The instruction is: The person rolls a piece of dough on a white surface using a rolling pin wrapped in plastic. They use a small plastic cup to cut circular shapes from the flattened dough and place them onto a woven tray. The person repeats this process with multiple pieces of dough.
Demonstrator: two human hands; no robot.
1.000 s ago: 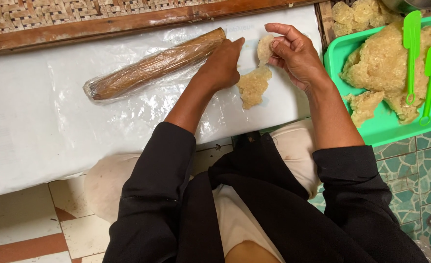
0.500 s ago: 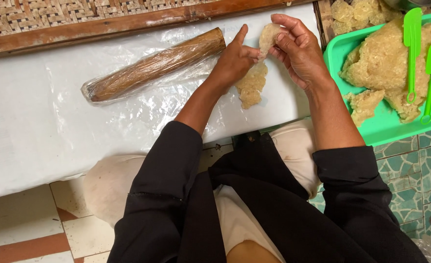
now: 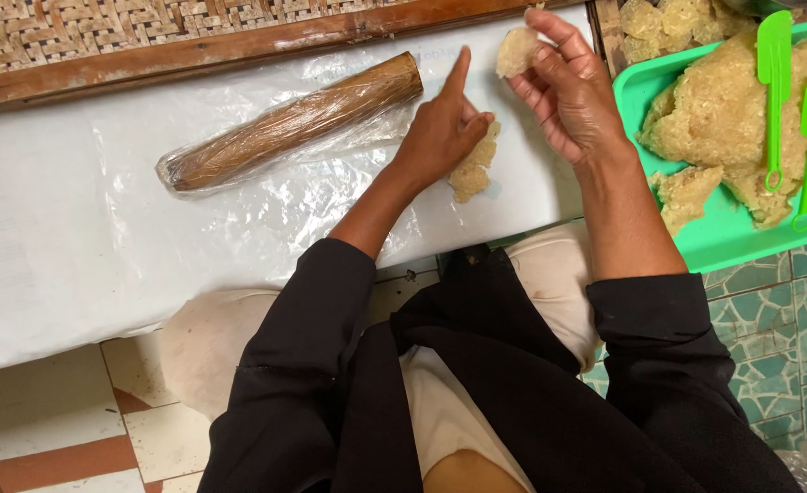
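Pinching a dough lump (image 3: 517, 50), right hand (image 3: 568, 91); left hand (image 3: 442, 137) loosely closed, forefinger out, touching dough pile (image 3: 472, 169); wrapped roller (image 3: 294, 123) at nine o'clock.

A person seen from above wears a black long-sleeved garment, its sleeves (image 3: 312, 338) pushed up to just below the elbows, leaving both forearms bare. The black fabric hangs open down the front in loose folds over a cream-white top (image 3: 449, 429). Cream-white trousers (image 3: 212, 338) cover both knees, one showing on either side of the dark cloth. The left hand (image 3: 440, 137) and the right hand (image 3: 572, 91) are bare, with no rings, watch or bracelets to be seen on fingers or wrists. The sleeve cuffs are plain, without visible buttons.
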